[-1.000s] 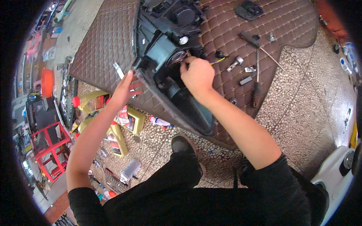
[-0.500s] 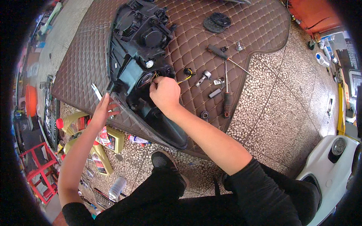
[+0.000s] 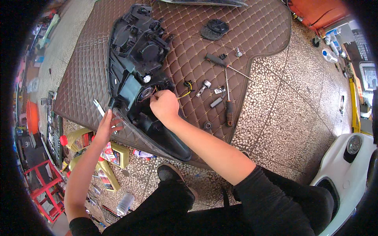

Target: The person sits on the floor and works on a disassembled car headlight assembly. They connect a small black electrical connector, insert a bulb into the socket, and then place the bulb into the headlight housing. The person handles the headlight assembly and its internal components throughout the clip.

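Note:
A black car headlight housing (image 3: 136, 84) lies back side up on a brown quilted mat (image 3: 193, 47). My right hand (image 3: 165, 105) is closed in a pinch beside the housing's round lens opening (image 3: 147, 93); what sits between the fingertips is hidden. Thin wires show at the opening, and a yellow wire (image 3: 185, 95) runs out past the hand to a small black connector (image 3: 187, 83). My left hand (image 3: 107, 125) is at the housing's left edge, fingers apart. A slim silver two-pronged tool (image 3: 99, 107) passes behind it; I cannot tell whether the hand touches it.
Right of the housing lie an LED bulb (image 3: 203, 88), a small grey box (image 3: 216, 102), two screwdrivers (image 3: 228, 112), another bulb (image 3: 238, 52) and a black round cap (image 3: 214, 29). Gold oil jugs (image 3: 106, 175) stand lower left. A white bumper (image 3: 334, 173) is at lower right.
The view has shifted, so the housing and mat sit lower and further left. My right fingertips have moved slightly, and more of the round opening shows. My left hand stays at the housing's edge.

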`<state>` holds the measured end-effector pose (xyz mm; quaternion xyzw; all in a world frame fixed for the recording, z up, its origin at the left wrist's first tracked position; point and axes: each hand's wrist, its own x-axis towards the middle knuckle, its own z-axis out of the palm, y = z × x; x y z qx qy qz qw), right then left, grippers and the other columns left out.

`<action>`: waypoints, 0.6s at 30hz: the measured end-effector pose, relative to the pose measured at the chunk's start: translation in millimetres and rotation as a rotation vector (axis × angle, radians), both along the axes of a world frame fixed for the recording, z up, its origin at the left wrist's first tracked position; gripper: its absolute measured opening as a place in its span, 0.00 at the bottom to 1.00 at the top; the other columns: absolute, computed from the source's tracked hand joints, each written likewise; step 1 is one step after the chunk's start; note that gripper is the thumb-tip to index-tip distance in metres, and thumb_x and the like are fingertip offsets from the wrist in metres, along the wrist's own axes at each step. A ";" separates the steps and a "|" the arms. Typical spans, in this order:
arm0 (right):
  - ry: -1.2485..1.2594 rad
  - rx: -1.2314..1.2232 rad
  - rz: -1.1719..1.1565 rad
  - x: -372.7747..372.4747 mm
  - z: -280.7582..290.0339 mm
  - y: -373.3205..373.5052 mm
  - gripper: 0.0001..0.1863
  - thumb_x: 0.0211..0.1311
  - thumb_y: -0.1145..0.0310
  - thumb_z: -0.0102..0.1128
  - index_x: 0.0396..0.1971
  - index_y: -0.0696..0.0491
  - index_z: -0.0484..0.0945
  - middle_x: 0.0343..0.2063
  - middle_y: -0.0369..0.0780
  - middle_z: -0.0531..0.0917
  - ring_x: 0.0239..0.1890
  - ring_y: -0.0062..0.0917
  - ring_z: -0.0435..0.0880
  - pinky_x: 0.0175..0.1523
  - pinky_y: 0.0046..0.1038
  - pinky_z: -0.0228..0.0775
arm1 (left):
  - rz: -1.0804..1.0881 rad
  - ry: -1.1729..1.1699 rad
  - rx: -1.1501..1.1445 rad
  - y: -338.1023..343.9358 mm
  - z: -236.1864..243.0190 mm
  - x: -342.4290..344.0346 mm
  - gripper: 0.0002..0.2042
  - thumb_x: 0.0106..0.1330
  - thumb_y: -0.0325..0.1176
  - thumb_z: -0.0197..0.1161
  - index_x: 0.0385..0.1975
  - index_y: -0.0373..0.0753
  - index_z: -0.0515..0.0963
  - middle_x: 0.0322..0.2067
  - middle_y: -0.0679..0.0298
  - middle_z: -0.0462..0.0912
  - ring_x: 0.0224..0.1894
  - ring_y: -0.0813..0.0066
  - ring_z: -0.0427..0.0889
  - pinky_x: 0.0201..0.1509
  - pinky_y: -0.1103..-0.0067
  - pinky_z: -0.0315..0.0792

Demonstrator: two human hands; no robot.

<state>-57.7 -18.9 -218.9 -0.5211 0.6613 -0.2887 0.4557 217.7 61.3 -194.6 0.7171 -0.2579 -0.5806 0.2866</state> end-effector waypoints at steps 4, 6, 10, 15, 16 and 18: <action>0.147 -0.006 0.123 -5.9 4.4 -0.2 0.12 0.56 0.64 0.61 0.29 0.56 0.88 0.29 0.52 0.85 0.35 0.48 0.86 0.44 0.43 0.79 | -0.065 0.053 -0.053 0.7 0.0 1.1 0.37 0.72 0.62 0.54 0.69 0.37 0.60 0.60 0.56 0.68 0.57 0.62 0.74 0.57 0.62 0.78; 0.196 -0.116 0.139 -7.4 6.9 3.7 0.13 0.54 0.64 0.62 0.20 0.58 0.84 0.25 0.53 0.84 0.30 0.49 0.86 0.39 0.46 0.79 | -0.012 -0.048 -0.005 0.9 -2.0 0.2 0.38 0.73 0.61 0.52 0.71 0.36 0.58 0.63 0.54 0.68 0.61 0.58 0.74 0.57 0.63 0.78; 0.050 -0.221 0.164 -4.8 11.6 10.2 0.10 0.56 0.65 0.64 0.31 0.54 0.88 0.26 0.46 0.86 0.29 0.42 0.87 0.39 0.39 0.79 | -0.059 -0.030 -0.039 2.9 -0.3 -1.7 0.41 0.73 0.63 0.50 0.74 0.35 0.54 0.65 0.51 0.66 0.62 0.57 0.75 0.57 0.66 0.77; -0.002 -0.203 0.148 5.0 15.9 9.3 0.08 0.54 0.68 0.65 0.31 0.54 0.87 0.26 0.45 0.87 0.30 0.41 0.87 0.38 0.37 0.78 | -0.046 -0.011 -0.003 0.4 4.7 -6.8 0.38 0.74 0.60 0.51 0.73 0.38 0.55 0.65 0.53 0.65 0.61 0.58 0.74 0.57 0.63 0.77; -0.017 -0.200 0.143 5.8 16.5 8.5 0.08 0.54 0.68 0.65 0.31 0.55 0.87 0.26 0.45 0.87 0.30 0.41 0.87 0.38 0.37 0.78 | -0.044 -0.017 0.001 0.3 5.7 -7.7 0.38 0.74 0.60 0.51 0.73 0.38 0.54 0.66 0.53 0.64 0.61 0.58 0.74 0.57 0.63 0.77; -0.032 -0.213 0.134 7.4 17.0 7.0 0.08 0.54 0.67 0.65 0.29 0.55 0.85 0.26 0.47 0.86 0.30 0.43 0.87 0.38 0.40 0.78 | -0.054 -0.010 0.002 0.7 7.2 -7.8 0.38 0.74 0.61 0.51 0.73 0.37 0.54 0.66 0.53 0.63 0.61 0.58 0.73 0.57 0.63 0.77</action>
